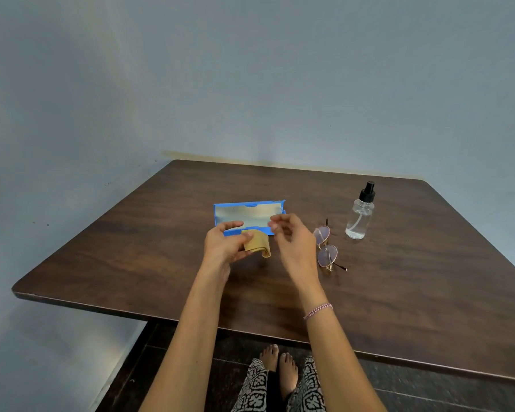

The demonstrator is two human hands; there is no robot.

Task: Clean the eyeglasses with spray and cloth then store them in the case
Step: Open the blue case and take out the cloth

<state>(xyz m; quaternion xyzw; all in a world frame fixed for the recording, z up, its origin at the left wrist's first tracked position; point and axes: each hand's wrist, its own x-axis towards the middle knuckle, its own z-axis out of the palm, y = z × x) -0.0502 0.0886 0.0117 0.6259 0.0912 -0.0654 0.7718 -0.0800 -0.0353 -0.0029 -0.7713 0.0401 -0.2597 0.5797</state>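
Observation:
A blue eyeglass case [244, 212] lies open in the middle of the brown table [161, 248], its pale lining showing. Just in front of it my left hand [225, 243] pinches a folded tan cloth [257, 245] between thumb and fingers. My right hand [292, 239] hovers beside the cloth with loosely curled fingers and holds nothing. Round wire-framed eyeglasses [326, 246] lie on the table right of my right hand, temples unfolded. A clear spray bottle [360, 214] with a black nozzle stands upright behind and right of the glasses.
The table's back edge meets a grey-blue wall. Its near edge runs above my bare feet [280, 364] on a dark floor.

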